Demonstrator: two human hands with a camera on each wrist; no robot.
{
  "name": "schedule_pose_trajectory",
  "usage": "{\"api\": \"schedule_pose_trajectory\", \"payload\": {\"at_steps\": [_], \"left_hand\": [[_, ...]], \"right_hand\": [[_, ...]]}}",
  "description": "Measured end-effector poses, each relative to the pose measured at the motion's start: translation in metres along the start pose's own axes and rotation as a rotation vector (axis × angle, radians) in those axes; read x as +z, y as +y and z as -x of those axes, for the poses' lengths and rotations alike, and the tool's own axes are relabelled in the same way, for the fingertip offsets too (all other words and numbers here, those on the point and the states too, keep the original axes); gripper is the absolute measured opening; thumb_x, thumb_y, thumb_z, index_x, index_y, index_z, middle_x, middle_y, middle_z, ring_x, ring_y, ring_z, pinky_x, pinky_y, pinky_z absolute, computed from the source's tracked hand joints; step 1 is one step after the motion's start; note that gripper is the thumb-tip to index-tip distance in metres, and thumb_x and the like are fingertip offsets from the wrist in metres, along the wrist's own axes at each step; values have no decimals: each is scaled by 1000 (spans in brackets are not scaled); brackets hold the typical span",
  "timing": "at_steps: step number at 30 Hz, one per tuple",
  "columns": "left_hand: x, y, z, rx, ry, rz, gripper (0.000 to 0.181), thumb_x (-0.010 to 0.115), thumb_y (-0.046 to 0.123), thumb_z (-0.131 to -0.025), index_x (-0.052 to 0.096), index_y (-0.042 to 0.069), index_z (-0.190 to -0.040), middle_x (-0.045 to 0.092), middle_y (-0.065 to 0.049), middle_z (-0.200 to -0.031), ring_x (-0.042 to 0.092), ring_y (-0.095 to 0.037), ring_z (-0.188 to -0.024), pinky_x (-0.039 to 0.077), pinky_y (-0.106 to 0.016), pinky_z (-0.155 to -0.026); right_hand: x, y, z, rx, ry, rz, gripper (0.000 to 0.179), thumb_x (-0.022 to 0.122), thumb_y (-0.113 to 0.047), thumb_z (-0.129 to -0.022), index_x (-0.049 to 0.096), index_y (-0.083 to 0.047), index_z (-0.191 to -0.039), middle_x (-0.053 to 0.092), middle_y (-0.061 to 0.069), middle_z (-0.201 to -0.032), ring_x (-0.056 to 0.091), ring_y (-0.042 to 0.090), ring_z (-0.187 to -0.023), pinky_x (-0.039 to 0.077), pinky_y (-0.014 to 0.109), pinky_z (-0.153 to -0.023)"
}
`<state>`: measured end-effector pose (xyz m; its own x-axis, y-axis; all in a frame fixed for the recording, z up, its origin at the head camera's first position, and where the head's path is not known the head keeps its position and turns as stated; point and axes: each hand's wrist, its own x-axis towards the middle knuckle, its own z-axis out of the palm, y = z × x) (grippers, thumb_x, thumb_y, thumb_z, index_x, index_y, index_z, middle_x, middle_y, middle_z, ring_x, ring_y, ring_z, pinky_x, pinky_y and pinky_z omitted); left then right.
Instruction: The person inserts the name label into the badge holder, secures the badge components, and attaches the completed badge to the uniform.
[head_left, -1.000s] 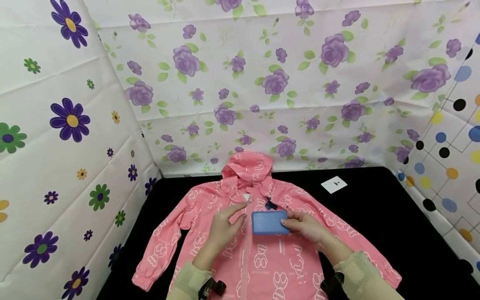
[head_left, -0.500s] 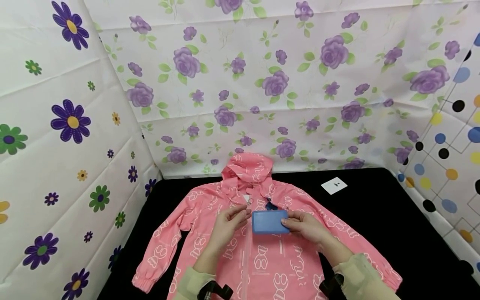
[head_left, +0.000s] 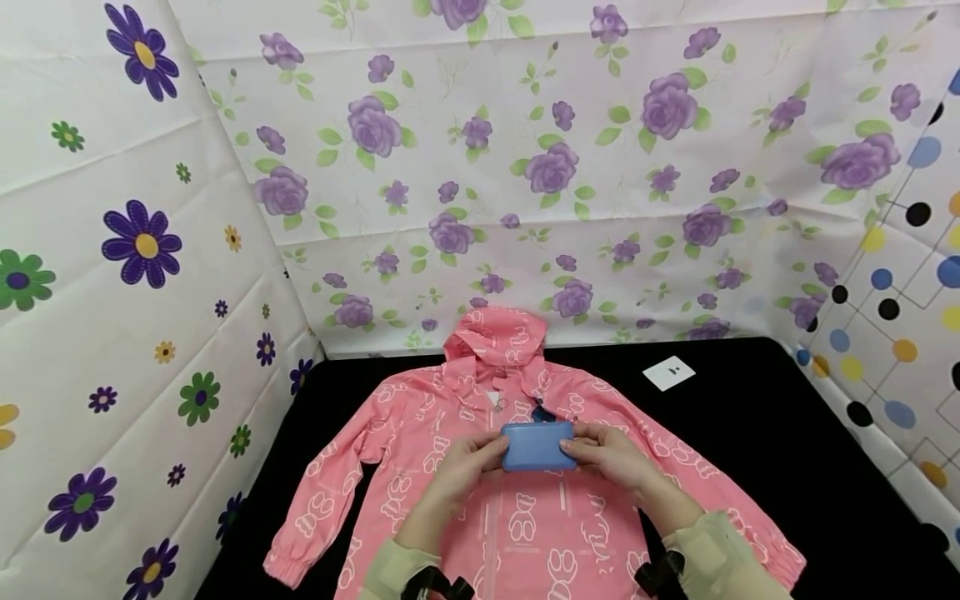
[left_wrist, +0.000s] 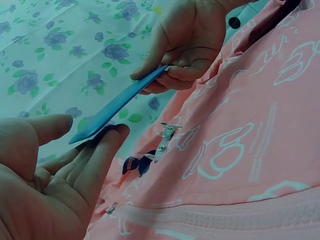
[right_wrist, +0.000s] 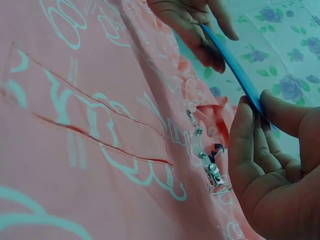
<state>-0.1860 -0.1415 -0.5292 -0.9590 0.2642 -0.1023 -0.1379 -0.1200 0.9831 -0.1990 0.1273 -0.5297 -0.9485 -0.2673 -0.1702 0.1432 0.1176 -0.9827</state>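
Observation:
A flat blue rectangular card holder [head_left: 538, 447] is held above the front of a pink hooded jacket [head_left: 525, 533]. My right hand [head_left: 611, 454] pinches its right end, thumb on the near face and fingers behind, as the right wrist view also shows. At the other end is my left hand [head_left: 467, 467]. In the left wrist view, the fingers of the left hand [left_wrist: 55, 175] reach out under the holder's edge, while the thumb stands a little apart from it. Beyond the holder, a metal clip with a strap [left_wrist: 167, 140] and a navy bow [left_wrist: 140, 162] lie on the jacket.
A white card [head_left: 669, 372] with a small dark print lies on the black tabletop [head_left: 757, 433], right of the jacket's hood [head_left: 497, 336]. A small metal ring [head_left: 501, 406] shows near the collar. Flower-patterned sheets [head_left: 480, 167] rise behind and at the left.
My left hand has moved right, from beside the card holder to its left edge, the fingers now under it. The right hand keeps its pinch, and the holder has barely shifted.

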Motion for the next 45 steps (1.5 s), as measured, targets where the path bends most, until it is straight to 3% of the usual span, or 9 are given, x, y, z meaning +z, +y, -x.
{"api": "schedule_pose_trajectory", "payload": {"at_steps": [5,11,17,23,29,37,45], "left_hand": [[0,-1,0,-11,-17,-29,46,68,12,-105,59,-17,-140,74,-21,-124,73,-11,-97,61,-25,-86],[-1,-1,1,-7,0,-7,46,70,12,-103,60,-17,-138,74,-20,-122,75,-14,-99,63,-28,-87],[-2,-2,-1,-4,-2,54,43,69,8,-103,60,-20,-134,75,-14,-115,75,-15,-97,63,-29,-88],[-2,-1,-2,-2,-2,44,42,71,10,-102,63,-19,-131,76,-14,-114,76,-15,-96,63,-28,-85],[-2,0,-3,1,2,23,43,72,10,-101,64,-18,-132,76,-18,-117,76,-16,-97,64,-29,-85],[-2,-4,-3,-14,21,2,42,72,9,-101,65,-17,-132,76,-20,-118,75,-14,-94,63,-27,-82],[-4,-6,-1,-24,50,4,43,76,9,-98,66,-16,-131,78,-14,-111,74,-11,-89,62,-24,-79]], "right_hand": [[3,1,-2,0,27,5,52,75,-16,-102,53,15,-138,73,19,-119,71,17,-93,62,29,-78],[4,-1,-2,-1,66,29,53,79,-22,-100,59,11,-136,73,15,-114,72,21,-92,63,33,-81],[3,-4,-2,-9,92,87,41,83,-27,-97,69,3,-121,76,8,-98,72,22,-83,63,35,-76],[3,-4,-3,-17,99,146,33,85,-28,-95,74,-1,-109,76,6,-87,72,23,-77,59,30,-67],[3,-3,-5,-27,101,164,31,84,-25,-96,75,2,-109,75,5,-82,72,27,-76,59,29,-64],[5,-5,-1,-30,98,176,30,83,-23,-97,76,3,-109,76,6,-84,72,23,-75,60,30,-67],[7,-5,1,-39,55,138,29,80,-19,-99,73,6,-111,74,7,-85,70,20,-74,61,28,-66]]}}
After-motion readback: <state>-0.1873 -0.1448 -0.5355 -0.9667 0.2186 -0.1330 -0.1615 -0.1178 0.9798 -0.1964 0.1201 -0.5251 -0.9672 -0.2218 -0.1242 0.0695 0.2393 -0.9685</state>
